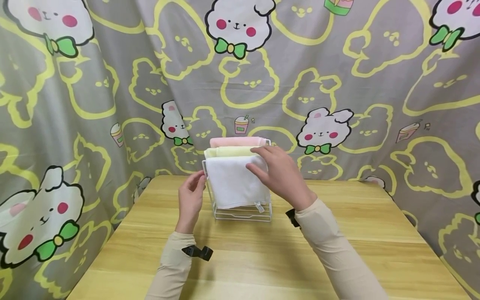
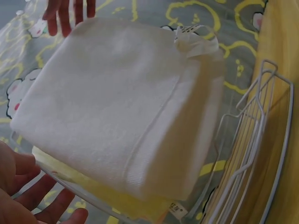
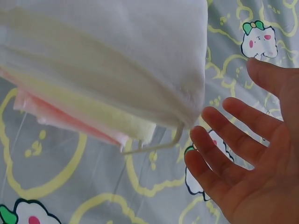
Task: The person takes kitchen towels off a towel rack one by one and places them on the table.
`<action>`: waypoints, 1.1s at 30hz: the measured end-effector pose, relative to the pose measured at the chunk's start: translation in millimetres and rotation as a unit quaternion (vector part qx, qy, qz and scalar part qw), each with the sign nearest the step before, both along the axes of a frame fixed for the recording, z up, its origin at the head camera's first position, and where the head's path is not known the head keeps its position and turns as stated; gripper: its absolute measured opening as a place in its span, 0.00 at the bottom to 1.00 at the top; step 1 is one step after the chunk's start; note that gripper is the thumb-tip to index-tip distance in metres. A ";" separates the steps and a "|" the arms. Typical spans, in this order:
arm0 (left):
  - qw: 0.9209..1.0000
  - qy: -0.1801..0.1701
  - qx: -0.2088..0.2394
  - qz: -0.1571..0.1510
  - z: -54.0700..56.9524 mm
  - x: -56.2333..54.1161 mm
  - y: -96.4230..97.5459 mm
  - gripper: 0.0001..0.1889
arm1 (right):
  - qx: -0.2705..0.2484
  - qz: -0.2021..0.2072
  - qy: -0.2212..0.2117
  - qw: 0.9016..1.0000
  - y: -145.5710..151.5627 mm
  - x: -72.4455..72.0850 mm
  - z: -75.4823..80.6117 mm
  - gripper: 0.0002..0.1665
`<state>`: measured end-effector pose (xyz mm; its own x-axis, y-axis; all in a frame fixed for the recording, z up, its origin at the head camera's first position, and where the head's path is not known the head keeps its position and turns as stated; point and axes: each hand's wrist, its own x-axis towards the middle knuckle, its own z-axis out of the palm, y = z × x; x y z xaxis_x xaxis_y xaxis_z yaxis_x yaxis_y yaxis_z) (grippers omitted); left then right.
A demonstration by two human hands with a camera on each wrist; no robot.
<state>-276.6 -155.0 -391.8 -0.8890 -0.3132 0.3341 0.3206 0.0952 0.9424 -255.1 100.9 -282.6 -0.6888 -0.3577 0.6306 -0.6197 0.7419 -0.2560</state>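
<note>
A white wire rack (image 1: 243, 218) stands on the table with folded towels draped over it. The white towel (image 1: 234, 183) hangs in front, a pale yellow towel (image 1: 230, 152) behind it, and a pink towel (image 1: 235, 142) at the back. My left hand (image 1: 189, 204) is beside the rack's left side, fingertips close to its upright wire and loosely spread in the left wrist view. At the white towel's upper right corner is my right hand (image 1: 285, 177), its fingers extended and holding nothing. A small tag (image 1: 259, 206) dangles from the white towel's lower edge.
The rack stands near the far edge of a light wooden table (image 1: 240, 258). Behind and around it hangs a grey curtain (image 1: 251, 91) printed with cartoon rabbits. A black wrist camera (image 1: 202, 252) is strapped to the left sleeve.
</note>
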 end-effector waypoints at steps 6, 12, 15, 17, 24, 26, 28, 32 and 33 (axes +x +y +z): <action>1.000 -0.004 0.015 -0.026 -4.4 -3.5 0.9 0.15 | -0.002 0.007 -0.004 1.000 -13.7 -6.4 -1.0 0.27; 0.997 -0.004 0.041 -0.058 -7.7 -6.5 1.4 0.14 | 0.005 -0.003 -0.027 1.000 -23.8 -13.4 -6.7 0.27; 0.997 -0.007 0.047 -0.053 -7.9 -6.5 1.3 0.14 | 0.011 -0.009 -0.032 0.999 -28.8 -18.8 -10.5 0.27; 0.997 -0.008 0.051 -0.050 -8.5 -6.9 1.2 0.14 | 0.014 -0.012 -0.032 0.999 -31.6 -22.5 -13.7 0.26; 0.998 -0.008 0.051 -0.044 -10.4 -7.5 2.6 0.14 | 0.009 -0.027 0.002 1.000 -36.8 -30.8 -26.1 0.23; 0.998 -0.010 0.048 -0.043 -10.1 -7.0 3.0 0.14 | 0.000 -0.030 0.012 0.999 -37.8 -31.5 -28.5 0.22; 0.998 -0.013 0.044 -0.044 -10.1 -6.8 3.2 0.14 | -0.008 -0.032 0.021 0.999 -38.7 -31.9 -30.2 0.22; 0.998 -0.012 0.038 -0.048 -10.9 -7.0 2.3 0.14 | -0.019 -0.037 0.024 0.999 -40.1 -33.2 -32.6 0.20; 0.998 -0.012 0.036 -0.049 -11.2 -7.0 2.1 0.14 | -0.022 -0.038 0.021 0.999 -40.4 -33.5 -32.9 0.19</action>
